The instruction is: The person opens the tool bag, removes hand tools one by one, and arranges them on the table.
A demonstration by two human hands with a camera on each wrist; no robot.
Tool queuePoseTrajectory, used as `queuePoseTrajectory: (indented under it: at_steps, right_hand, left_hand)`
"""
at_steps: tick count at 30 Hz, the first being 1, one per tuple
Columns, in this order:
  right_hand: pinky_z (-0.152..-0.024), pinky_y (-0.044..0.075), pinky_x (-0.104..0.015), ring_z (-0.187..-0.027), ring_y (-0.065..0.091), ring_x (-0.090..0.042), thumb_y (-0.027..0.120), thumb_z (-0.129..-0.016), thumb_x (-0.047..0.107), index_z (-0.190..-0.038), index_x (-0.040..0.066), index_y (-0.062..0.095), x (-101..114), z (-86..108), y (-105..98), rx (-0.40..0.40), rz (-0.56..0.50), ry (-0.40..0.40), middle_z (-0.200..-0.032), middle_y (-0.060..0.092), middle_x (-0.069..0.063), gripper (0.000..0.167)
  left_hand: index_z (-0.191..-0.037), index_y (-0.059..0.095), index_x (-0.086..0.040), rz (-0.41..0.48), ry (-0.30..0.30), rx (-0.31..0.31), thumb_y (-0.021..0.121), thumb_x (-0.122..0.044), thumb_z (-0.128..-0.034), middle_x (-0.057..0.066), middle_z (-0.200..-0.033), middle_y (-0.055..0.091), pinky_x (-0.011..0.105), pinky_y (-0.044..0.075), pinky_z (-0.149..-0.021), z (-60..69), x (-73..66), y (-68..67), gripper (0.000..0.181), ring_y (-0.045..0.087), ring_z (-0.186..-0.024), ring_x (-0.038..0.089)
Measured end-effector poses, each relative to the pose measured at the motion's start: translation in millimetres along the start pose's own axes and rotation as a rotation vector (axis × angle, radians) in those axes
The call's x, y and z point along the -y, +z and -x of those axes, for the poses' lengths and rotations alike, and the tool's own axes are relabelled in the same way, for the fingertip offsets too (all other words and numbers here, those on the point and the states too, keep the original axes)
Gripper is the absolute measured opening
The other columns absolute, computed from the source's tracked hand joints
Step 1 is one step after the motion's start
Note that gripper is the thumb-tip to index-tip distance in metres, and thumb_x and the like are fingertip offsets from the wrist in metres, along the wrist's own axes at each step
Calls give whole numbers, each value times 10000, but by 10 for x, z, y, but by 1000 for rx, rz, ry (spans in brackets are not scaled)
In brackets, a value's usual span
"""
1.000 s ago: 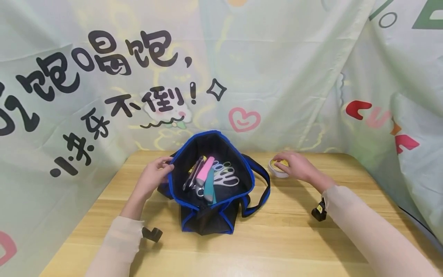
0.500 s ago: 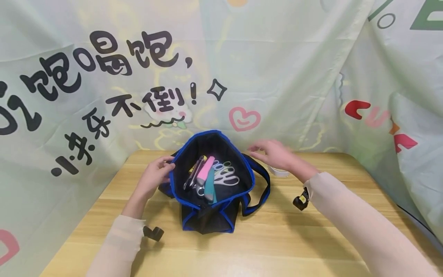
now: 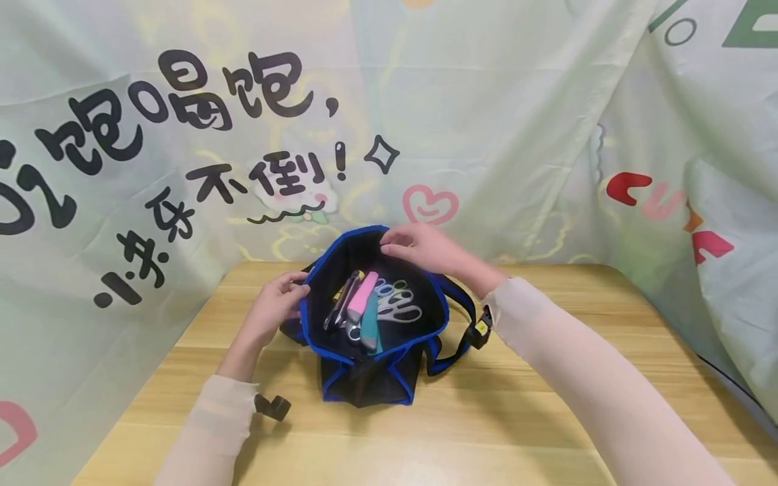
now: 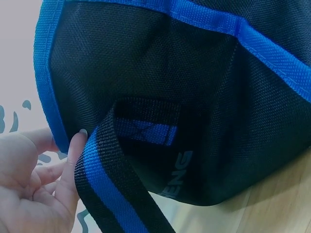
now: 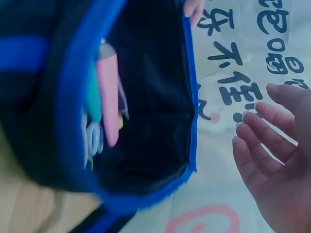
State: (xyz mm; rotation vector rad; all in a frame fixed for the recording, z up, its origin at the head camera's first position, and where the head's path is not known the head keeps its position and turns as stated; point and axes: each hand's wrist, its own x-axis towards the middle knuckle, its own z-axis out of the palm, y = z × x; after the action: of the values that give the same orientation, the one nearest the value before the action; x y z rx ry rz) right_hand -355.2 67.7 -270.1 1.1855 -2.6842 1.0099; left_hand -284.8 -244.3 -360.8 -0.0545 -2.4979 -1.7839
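Note:
A black tool bag (image 3: 371, 388) with blue trim stands with its mouth wide. Inside lie a pink-handled tool (image 3: 362, 297), a teal-handled tool (image 3: 369, 327), several pairs of scissors with pale handles (image 3: 401, 312) and a slim dark tool (image 3: 344, 300). My left hand (image 3: 270, 310) pinches the bag's left rim; the left wrist view shows the fingers at the blue edge (image 4: 43, 87). My right hand (image 3: 419, 246) is above the bag's back right rim in the head view. Its fingers are loosely bent, and the right wrist view shows nothing in the palm (image 5: 282, 179).
The bag's black and blue strap (image 3: 452, 361) loops out on the right, partly behind my wrist. Under everything is a wooden table (image 3: 486, 425). A printed cloth (image 3: 516, 135) hangs close behind it. The tape roll seen earlier is hidden, probably by my right arm.
My right hand has left the white tape roll and moved left to the bag's rim, passing over the strap. The left hand has stayed on the bag.

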Motion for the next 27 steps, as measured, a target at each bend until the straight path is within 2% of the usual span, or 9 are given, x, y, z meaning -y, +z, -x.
queuePoseTrajectory:
  at_steps: [4,9,13,16,21,25,27]
  right_hand:
    - [-870,511,-346,-945,624,-186,634,-959,327,-1128,122,681,19,-165,87,-18,-90,42,-1052,683,-2,270]
    - [-797,546,-328,-924,626,-261,639,-958,292,-1128,94,680,-1,-356,192,-5,-183,141,-1053,677,-69,264]
    - [-791,547,-336,-968,631,-310,630,-964,274,-1110,72,679,-19,-505,286,8,-215,211,-1049,676,-122,254]
    - [-779,549,-333,-966,637,-307,635,-959,273,-1102,63,676,-46,-588,385,19,-209,256,-1022,672,-110,257]
    - [-778,549,-347,-932,641,-269,641,-953,288,-1122,63,682,-137,-630,616,58,-177,338,-1009,668,-84,284]
    - [-765,534,-341,-900,626,-230,648,-943,299,-1114,66,691,-222,-608,824,60,-146,376,-1022,665,-67,292]
    - [-788,539,-365,-916,628,-255,651,-941,278,-1107,48,681,-272,-589,920,61,-181,390,-1033,661,-91,285]
  left_hand:
    - [-1342,528,0,9,3,0,578,-179,-979,179,-1022,601,315,569,-687,13,0,1,408,614,-805,188]
    - [-1345,528,-3,10,13,3,572,-167,-982,189,-1021,608,324,572,-686,13,-4,17,401,622,-804,186]
    - [-1346,519,13,20,30,7,571,-137,-976,213,-1022,610,329,577,-667,11,-3,34,403,628,-781,180]
    - [-1349,511,26,17,46,13,573,-122,-969,220,-1020,612,333,579,-654,10,1,40,413,632,-767,183]
    - [-1353,518,9,15,53,22,581,-121,-969,200,-992,619,333,578,-629,16,-6,59,410,632,-729,191]
    - [-1364,508,8,27,55,28,581,-109,-970,189,-967,609,334,578,-622,23,-2,65,418,627,-710,195]
    - [-1365,506,11,30,58,29,581,-105,-970,188,-960,603,336,579,-624,25,-1,64,418,624,-712,197]
